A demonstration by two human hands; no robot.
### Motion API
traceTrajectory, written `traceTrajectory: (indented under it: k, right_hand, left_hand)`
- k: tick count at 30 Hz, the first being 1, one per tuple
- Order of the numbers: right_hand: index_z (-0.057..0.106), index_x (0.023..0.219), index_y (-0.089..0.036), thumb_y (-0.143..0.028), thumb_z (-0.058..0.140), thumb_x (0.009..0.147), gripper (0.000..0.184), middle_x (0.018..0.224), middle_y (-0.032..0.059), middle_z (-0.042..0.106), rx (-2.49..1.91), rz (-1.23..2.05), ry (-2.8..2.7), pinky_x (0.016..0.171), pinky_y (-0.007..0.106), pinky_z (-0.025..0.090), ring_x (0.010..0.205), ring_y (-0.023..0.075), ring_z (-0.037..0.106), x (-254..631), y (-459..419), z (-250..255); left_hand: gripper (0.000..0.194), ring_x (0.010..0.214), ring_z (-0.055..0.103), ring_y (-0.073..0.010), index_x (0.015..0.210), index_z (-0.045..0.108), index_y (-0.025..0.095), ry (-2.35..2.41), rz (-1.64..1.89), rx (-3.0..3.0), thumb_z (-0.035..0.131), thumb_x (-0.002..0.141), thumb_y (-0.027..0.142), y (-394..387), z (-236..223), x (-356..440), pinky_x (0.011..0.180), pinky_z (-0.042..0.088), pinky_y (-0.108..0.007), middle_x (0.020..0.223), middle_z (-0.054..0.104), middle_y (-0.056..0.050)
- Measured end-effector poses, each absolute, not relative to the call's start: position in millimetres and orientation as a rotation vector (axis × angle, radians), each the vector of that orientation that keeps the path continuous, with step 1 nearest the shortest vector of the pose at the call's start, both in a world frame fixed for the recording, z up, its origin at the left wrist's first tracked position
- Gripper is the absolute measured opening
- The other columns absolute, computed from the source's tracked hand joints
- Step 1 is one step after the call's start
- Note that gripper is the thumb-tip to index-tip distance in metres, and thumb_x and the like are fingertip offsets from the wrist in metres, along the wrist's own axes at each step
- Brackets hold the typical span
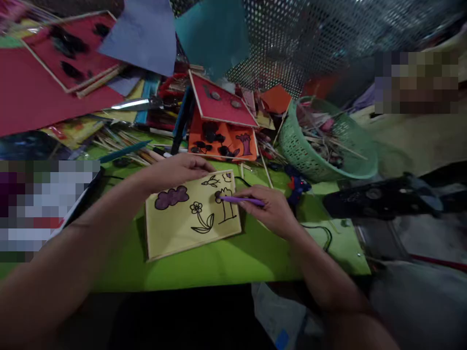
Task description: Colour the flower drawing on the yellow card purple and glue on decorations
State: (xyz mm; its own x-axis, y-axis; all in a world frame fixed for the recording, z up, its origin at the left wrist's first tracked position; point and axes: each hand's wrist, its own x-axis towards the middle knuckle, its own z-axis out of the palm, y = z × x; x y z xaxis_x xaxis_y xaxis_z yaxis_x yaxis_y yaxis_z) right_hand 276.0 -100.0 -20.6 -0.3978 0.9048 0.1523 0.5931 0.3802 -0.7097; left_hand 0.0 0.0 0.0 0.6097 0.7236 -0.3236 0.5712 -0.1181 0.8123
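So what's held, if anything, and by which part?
A pen, about its middle, in the right hand. The left hand is at the board's top edge; whether it grips can't be told.

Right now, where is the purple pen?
In the head view, the purple pen is near the picture's middle, held in the right hand, its tip at the tree-like drawing on the yellow board.

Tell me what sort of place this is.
Probably a craft workspace: the right hand holds a purple pen to a yellow board bearing line drawings, and a green basket of odds and ends stands beyond.
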Motion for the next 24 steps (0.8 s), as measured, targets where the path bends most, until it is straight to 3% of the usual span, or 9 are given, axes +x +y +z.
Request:
traceTrajectory:
  k: [13,24]
  right_hand:
    - [0.081,0.111,-0.024,-0.022,0.069,0.100,0.017,0.104,0.0044,0.084,-1.314,0.705,-2.086,0.079,0.032,0.056,0.090,0.0198,0.076,277.6,-99.2,-17.2]
    - [0.081,0.113,-0.025,-0.023,0.069,0.100,0.018,0.104,0.0035,0.084,-1.304,0.744,-2.100,0.080,0.032,0.057,0.088,0.0187,0.076,276.7,-99.5,-18.7]
  left_hand:
    - [0.041,0.102,0.076,-0.0233,0.126,0.077,0.022,1.035,0.188,1.766,0.057,0.096,0.043,0.5,-3.7,-4.1,0.089,0.060,-0.033,0.119,0.081,-0.008]
    - [0.040,0.107,0.076,-0.0251,0.125,0.078,0.023,1.026,0.201,1.782,0.059,0.096,0.043,2.1,-7.4,-6.1,0.090,0.060,-0.034,0.123,0.080,-0.008]
